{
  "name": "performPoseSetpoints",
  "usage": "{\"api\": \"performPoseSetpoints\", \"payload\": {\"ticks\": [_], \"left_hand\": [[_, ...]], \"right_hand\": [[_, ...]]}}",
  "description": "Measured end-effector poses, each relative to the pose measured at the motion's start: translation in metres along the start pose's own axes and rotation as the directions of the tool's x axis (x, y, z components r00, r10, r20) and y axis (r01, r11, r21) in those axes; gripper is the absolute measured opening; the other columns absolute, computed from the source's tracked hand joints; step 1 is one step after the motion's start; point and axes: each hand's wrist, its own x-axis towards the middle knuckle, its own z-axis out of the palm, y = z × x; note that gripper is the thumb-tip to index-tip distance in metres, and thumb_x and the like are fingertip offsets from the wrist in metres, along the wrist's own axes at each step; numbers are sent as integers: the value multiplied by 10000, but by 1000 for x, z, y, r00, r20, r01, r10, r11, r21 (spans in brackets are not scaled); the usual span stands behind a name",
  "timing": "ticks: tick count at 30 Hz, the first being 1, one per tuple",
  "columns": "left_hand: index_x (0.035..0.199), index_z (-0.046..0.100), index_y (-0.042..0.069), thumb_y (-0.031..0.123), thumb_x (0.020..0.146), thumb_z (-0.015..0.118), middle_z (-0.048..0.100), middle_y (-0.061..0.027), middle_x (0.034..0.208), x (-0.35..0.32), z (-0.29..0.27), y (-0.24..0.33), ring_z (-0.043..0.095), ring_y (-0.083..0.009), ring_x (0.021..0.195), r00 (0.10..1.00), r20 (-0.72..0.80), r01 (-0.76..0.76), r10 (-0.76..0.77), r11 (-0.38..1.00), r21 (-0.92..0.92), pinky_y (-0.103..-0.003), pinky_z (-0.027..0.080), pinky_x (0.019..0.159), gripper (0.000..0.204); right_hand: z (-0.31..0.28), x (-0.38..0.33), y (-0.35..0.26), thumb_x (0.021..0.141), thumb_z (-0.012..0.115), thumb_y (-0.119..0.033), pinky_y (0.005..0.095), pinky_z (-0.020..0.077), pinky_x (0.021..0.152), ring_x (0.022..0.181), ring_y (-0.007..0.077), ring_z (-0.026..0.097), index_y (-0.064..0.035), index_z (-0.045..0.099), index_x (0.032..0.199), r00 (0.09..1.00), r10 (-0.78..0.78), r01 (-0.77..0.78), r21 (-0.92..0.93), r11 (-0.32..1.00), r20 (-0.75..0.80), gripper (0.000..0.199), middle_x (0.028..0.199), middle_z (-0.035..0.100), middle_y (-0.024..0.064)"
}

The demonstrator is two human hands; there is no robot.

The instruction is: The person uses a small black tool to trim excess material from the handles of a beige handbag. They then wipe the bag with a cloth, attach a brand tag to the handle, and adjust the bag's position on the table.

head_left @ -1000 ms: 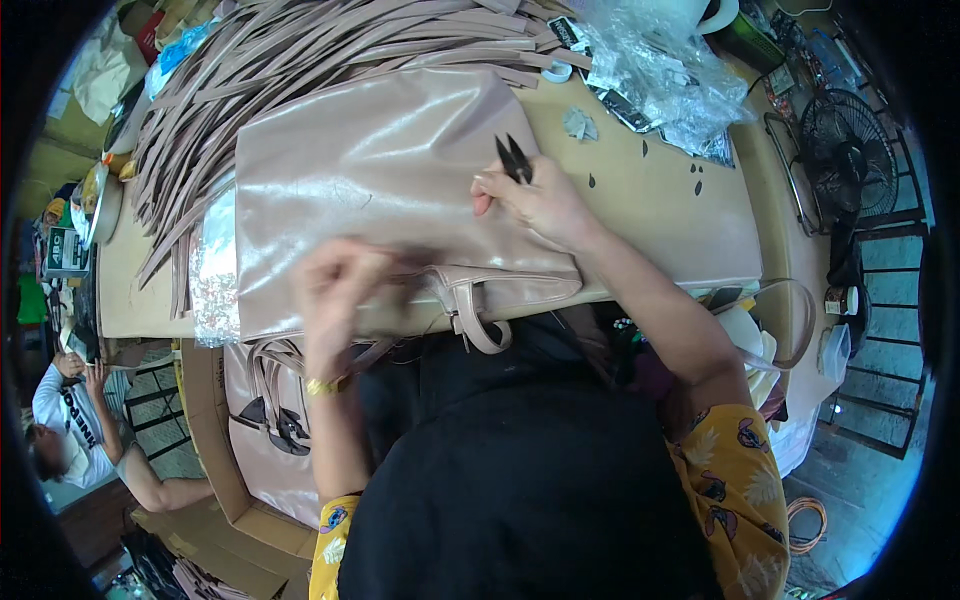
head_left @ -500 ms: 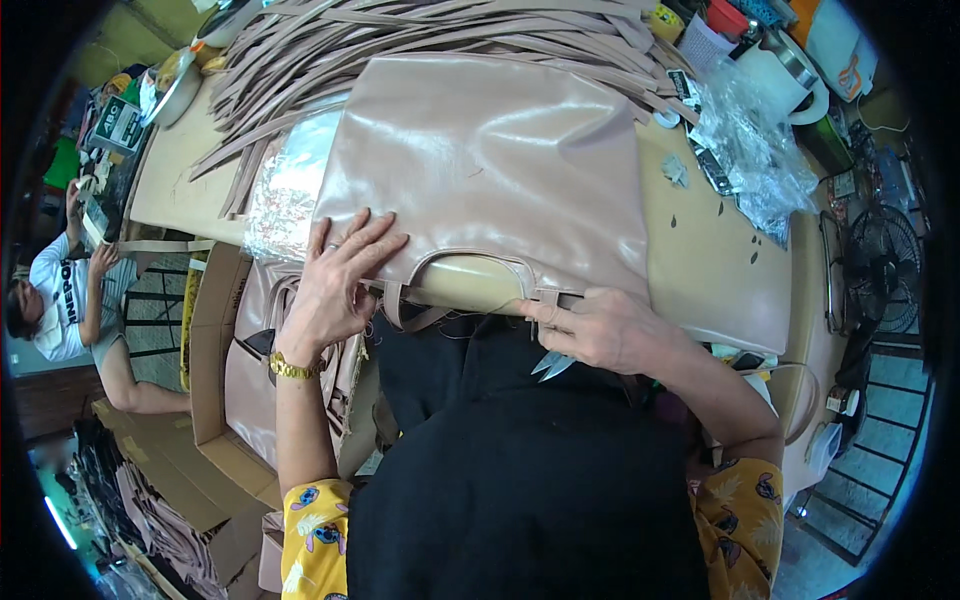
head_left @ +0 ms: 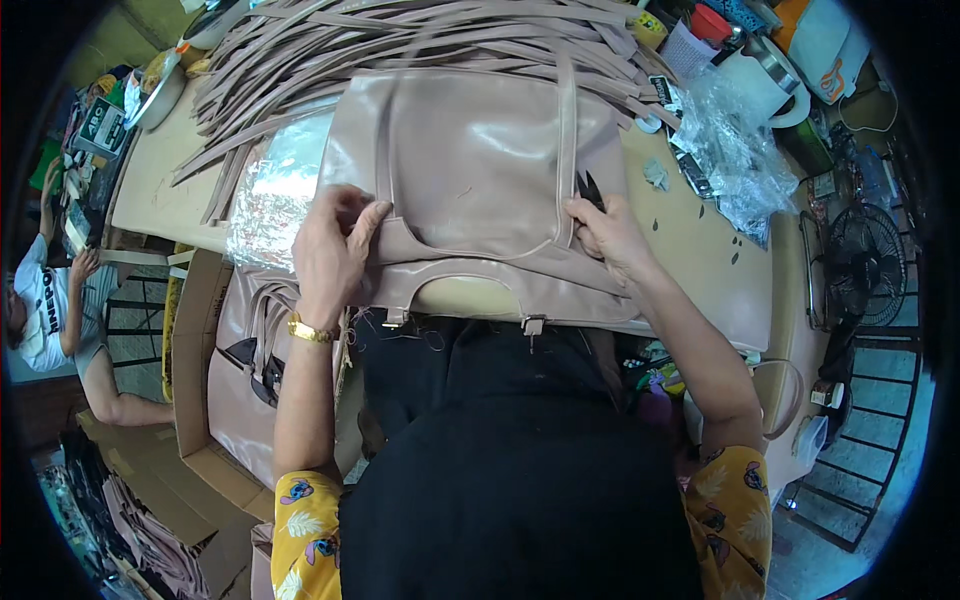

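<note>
A glossy dusty-pink handbag (head_left: pixel 475 150) lies flat on the table in front of me, its cut-out opening edge toward my body. Two long straps run up its face and past its far edge. Around the foot of the left strap, my left hand (head_left: pixel 335 245) is closed, thumb uppermost. My right hand (head_left: pixel 610 235) pinches the right strap (head_left: pixel 566 150) near its base. Small scissors (head_left: pixel 590 192) stick up from that same hand, dark tips pointing away from me. Metal buckles (head_left: pixel 533 326) and loose threads hang at the near edge.
Many pink strips (head_left: pixel 430 40) are heaped at the table's back. Clear plastic wrap (head_left: pixel 735 130) lies to the right, shiny plastic packing (head_left: pixel 275 190) to the left. A cardboard box (head_left: pixel 195 350) holding pink bags stands at my left. Another person (head_left: pixel 60 290) sits farther left.
The straps have come over onto the bag's upper face. My right hand rose from the near edge to the right strap, bringing the scissors up; my left hand shifted to the left strap's base.
</note>
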Motion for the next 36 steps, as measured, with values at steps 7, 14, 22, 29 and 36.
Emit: {"api": "performPoseSetpoints", "payload": {"ticks": [7, 14, 22, 29, 36], "left_hand": [[1107, 653, 10, 24, 858, 693, 686, -148, 1040, -62, 23, 61, 672, -241, 781, 986, 39, -147, 165, 945, -292, -313, 536, 685, 253], [982, 726, -11, 104, 842, 739, 687, -141, 803, -30, 50, 33, 649, -250, 660, 925, 243, -246, 292, 948, -204, -333, 500, 603, 182], [927, 718, -47, 87, 890, 707, 683, -48, 718, 7, 43, 24, 626, -91, 647, 733, 680, 327, -7, 880, -344, -250, 507, 591, 139], [920, 748, -15, 137, 848, 768, 716, -65, 737, 14, 48, 21, 641, -92, 669, 730, 682, 272, 47, 895, -352, -247, 512, 613, 170], [963, 770, -2, 268, 877, 771, 717, -66, 703, 20, 53, 15, 615, -50, 587, 664, 743, 492, -85, 798, -348, -229, 492, 536, 284]], "right_hand": [[8, -1, 4, 829, 765, -209, 266, 455, 600, 679, 111, 576, -20, 592, 767, 979, -186, 145, -358, 923, -83, 264, 727, 609, 45], [32, -17, -19, 663, 734, 103, 286, 507, 643, 741, 192, 646, 3, 659, 884, 575, -803, 734, -531, 423, 156, 254, 923, 657, 112], [28, -1, -72, 866, 658, -27, 296, 542, 743, 840, 158, 711, 18, 707, 1054, 886, -317, 435, -368, 822, 340, 199, 916, 739, 142], [23, 21, -61, 911, 654, -99, 249, 511, 764, 814, 90, 653, 38, 669, 1128, 818, -154, 448, -447, 774, 554, 257, 898, 721, 79], [-44, 106, -135, 937, 657, -210, 223, 483, 655, 635, 77, 597, 25, 617, 1171, 816, 116, 92, -325, 941, 567, 334, 784, 703, 71]]}}
